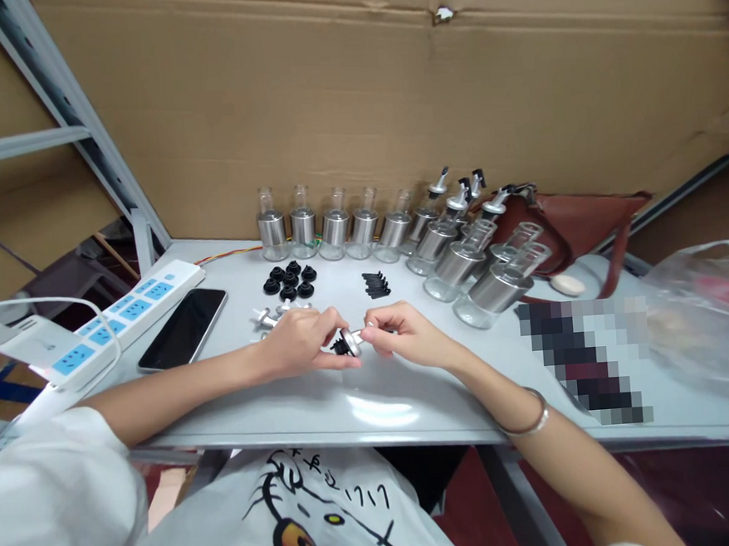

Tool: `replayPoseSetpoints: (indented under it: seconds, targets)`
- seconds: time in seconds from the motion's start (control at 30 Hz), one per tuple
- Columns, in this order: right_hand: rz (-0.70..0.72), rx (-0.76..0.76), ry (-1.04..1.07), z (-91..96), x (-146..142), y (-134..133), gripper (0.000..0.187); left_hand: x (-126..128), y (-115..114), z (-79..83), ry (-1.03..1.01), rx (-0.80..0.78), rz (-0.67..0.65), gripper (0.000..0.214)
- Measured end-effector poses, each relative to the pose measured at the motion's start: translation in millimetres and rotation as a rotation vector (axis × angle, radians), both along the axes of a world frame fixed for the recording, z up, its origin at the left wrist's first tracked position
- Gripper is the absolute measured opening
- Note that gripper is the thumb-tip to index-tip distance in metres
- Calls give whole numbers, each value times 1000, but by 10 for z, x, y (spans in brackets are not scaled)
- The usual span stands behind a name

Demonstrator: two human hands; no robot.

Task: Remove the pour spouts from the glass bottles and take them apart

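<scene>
Between my two hands is a pour spout stopper (348, 341), silver with a black ribbed plug pointing left. My left hand (303, 341) grips its plug end between thumb and fingers. At the spout end, the fingertips of my right hand (403, 333) pinch the narrow silver tube. Several loose silver spouts (266, 320) lie beside and partly behind my left hand. Beyond them sits a cluster of black rubber stoppers (290, 280). A row of small black caps (376, 285) lies past my right hand.
Glass bottles with steel sleeves (334, 225) line the back; some at right carry spouts. A power strip (127, 319) and a phone (183, 328) lie left. A brown bag (577, 225), a white oval object (567, 285) and a plastic bag (710, 315) are right. Cardboard (352, 99) stands behind.
</scene>
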State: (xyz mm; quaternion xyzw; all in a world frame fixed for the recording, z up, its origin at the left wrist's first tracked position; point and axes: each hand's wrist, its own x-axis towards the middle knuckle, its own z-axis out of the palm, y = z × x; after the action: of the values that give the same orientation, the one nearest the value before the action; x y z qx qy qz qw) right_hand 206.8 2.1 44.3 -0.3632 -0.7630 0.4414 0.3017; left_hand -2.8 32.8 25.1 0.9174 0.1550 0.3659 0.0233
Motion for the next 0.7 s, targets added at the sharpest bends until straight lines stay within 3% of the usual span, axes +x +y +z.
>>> replayPoseSetpoints:
  seconds: [0.07,0.13,0.37,0.7]
  targets:
    - [-3,11,12,10,7,-8,49,-20,69,35,4,201,26,50]
    - [4,29,17,30,17,-9,47,-27,115,68,29,280,40,51]
    - [154,-122,40,19,-22,-48,42,-12,99,122,116,283,4,52]
    - [427,-742,353,-117,-58,3,39,-22,63,84,96,214,-84,30]
